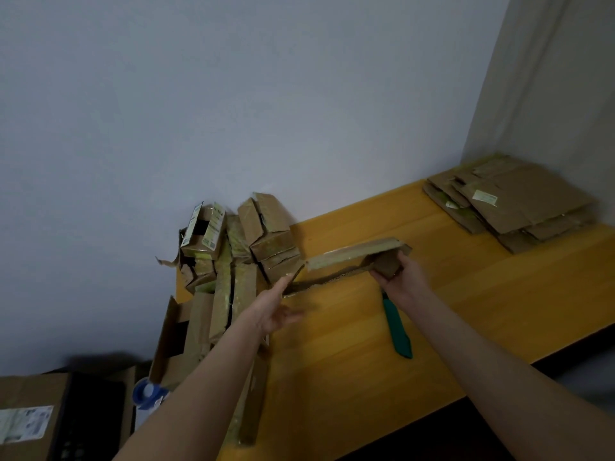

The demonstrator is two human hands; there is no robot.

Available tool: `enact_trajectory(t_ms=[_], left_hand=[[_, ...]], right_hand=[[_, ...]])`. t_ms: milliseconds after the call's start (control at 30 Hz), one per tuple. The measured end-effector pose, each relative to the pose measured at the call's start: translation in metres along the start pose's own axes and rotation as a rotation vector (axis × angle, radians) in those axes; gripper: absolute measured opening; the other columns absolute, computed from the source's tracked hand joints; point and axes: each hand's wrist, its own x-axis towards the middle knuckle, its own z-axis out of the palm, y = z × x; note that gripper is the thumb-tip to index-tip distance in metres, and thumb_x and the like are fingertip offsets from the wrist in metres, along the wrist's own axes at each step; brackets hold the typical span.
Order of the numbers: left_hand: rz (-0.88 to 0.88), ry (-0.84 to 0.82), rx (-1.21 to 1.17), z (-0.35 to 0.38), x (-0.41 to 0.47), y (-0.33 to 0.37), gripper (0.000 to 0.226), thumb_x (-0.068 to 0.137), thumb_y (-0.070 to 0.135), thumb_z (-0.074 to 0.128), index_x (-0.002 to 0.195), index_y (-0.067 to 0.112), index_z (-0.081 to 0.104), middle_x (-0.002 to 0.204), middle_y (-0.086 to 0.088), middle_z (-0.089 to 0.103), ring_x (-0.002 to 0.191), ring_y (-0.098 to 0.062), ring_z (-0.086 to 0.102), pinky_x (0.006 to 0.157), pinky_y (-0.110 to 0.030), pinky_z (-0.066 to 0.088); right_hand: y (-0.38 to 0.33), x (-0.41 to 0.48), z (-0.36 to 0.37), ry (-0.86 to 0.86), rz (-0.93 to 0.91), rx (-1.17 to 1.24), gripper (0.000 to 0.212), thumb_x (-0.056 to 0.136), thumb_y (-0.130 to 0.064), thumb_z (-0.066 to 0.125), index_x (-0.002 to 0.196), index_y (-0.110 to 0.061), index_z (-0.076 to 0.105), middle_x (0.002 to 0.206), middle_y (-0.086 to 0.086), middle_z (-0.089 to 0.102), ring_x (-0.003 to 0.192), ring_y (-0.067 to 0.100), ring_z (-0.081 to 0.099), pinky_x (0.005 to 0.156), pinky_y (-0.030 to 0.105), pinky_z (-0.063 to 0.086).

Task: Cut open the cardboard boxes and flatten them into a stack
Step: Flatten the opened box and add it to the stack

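A long, narrow cardboard box [349, 257] is held above the yellow table [466, 294]. My right hand [404, 277] grips the box's right end flap. My left hand [278, 311] touches the box's left end with straight fingers. A green-handled cutter [397, 331] lies on the table under my right wrist. A pile of uncut taped boxes [239, 247] leans against the wall at the table's left end. A stack of flattened boxes [512, 201] lies at the far right corner.
A large brown box with a label [30, 417] stands at the lower left, beside a dark crate. A blue and white object [148, 392] sits near my left forearm. The wall runs behind the table, whose front edge is at the lower right.
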Motion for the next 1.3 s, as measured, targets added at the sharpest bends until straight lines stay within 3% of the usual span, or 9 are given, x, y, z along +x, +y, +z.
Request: enact_trajectory(t_ms=[67, 167, 267, 500, 867, 1000, 1100, 1200, 1300], left_hand=[[-0.021, -0.020, -0.195, -0.002, 0.000, 0.002, 0.039, 0.092, 0.017, 0.061, 0.126, 0.000, 0.050, 0.110, -0.026, 0.063, 0.079, -0.030, 0.072, 0.064, -0.036, 0.061], [0.093, 0.157, -0.108, -0.008, 0.009, 0.009, 0.035, 0.093, 0.004, 0.057, 0.127, 0.000, 0.052, 0.105, -0.018, 0.064, 0.082, -0.025, 0.064, 0.068, -0.035, 0.055], [0.240, 0.348, 0.039, -0.014, 0.015, 0.017, 0.039, 0.092, 0.000, 0.057, 0.131, 0.007, 0.050, 0.108, -0.013, 0.061, 0.078, -0.024, 0.059, 0.054, -0.033, 0.051], [0.266, 0.503, 0.543, -0.003, 0.043, -0.017, 0.049, 0.094, 0.008, 0.055, 0.141, 0.009, 0.041, 0.132, -0.015, 0.054, 0.118, -0.033, 0.053, 0.097, -0.045, 0.049], [0.181, 0.535, 0.544, 0.043, 0.081, -0.087, 0.055, 0.095, 0.015, 0.053, 0.145, 0.016, 0.032, 0.128, -0.016, 0.057, 0.116, -0.035, 0.055, 0.095, -0.045, 0.049], [0.109, 0.630, 0.718, 0.030, 0.079, -0.103, 0.075, 0.092, 0.008, 0.056, 0.153, 0.017, 0.013, 0.146, -0.018, 0.034, 0.130, -0.038, 0.043, 0.101, -0.048, 0.042], [0.318, 0.677, 0.964, 0.032, 0.082, -0.111, 0.074, 0.090, 0.006, 0.052, 0.153, 0.013, 0.013, 0.154, -0.017, 0.019, 0.142, -0.036, 0.023, 0.114, -0.047, 0.031], [0.542, 0.542, 1.278, 0.043, 0.099, -0.117, 0.069, 0.096, 0.022, 0.042, 0.155, 0.020, 0.006, 0.162, -0.007, 0.008, 0.149, -0.029, 0.003, 0.121, -0.049, 0.007], [0.535, 0.418, 1.496, 0.043, 0.121, -0.130, 0.061, 0.101, 0.044, 0.024, 0.153, 0.034, -0.006, 0.162, 0.003, -0.009, 0.149, -0.025, -0.010, 0.118, -0.055, -0.004]], right_hand=[[0.001, 0.000, -0.003, -0.008, 0.025, -0.046, 0.035, 0.104, -0.020, 0.034, 0.135, -0.005, 0.044, 0.127, 0.017, 0.052, 0.119, 0.031, 0.050, 0.097, 0.044, 0.042], [-0.001, 0.002, -0.011, 0.080, -0.003, -0.220, 0.028, 0.100, -0.022, 0.032, 0.113, -0.010, 0.054, 0.120, 0.011, 0.055, 0.109, 0.026, 0.050, 0.096, 0.041, 0.039], [0.002, 0.009, -0.017, 0.221, -0.083, -0.570, 0.037, 0.101, -0.030, 0.037, 0.130, -0.013, 0.051, 0.135, 0.006, 0.052, 0.125, 0.025, 0.045, 0.098, 0.036, 0.037], [0.047, 0.015, -0.024, -0.006, -0.245, -1.362, 0.044, 0.100, -0.022, 0.043, 0.144, -0.016, 0.042, 0.136, 0.006, 0.051, 0.119, 0.025, 0.053, 0.097, 0.036, 0.043], [0.064, 0.035, -0.080, -0.288, -0.272, -2.162, 0.053, 0.103, -0.030, 0.034, 0.152, -0.020, 0.020, 0.160, 0.004, 0.013, 0.148, 0.025, 0.003, 0.119, 0.041, 0.017], [0.068, 0.049, -0.090, -0.274, -0.383, -2.255, 0.058, 0.102, -0.038, 0.030, 0.154, -0.022, 0.010, 0.161, 0.006, 0.004, 0.148, 0.028, -0.005, 0.119, 0.041, 0.007], [0.076, 0.064, -0.087, -0.332, -0.476, -2.326, 0.064, 0.100, -0.048, 0.028, 0.153, -0.024, 0.003, 0.161, 0.007, -0.002, 0.147, 0.030, -0.011, 0.117, 0.044, -0.003], [0.085, 0.081, -0.084, -0.387, -0.542, -2.431, 0.065, 0.098, -0.057, 0.021, 0.153, -0.028, 0.002, 0.161, 0.008, -0.009, 0.146, 0.032, -0.013, 0.115, 0.050, -0.010], [0.094, 0.098, -0.087, -0.469, -0.546, -2.496, 0.063, 0.097, -0.057, 0.019, 0.153, -0.033, 0.003, 0.160, 0.007, -0.015, 0.145, 0.032, -0.019, 0.113, 0.052, -0.014]])
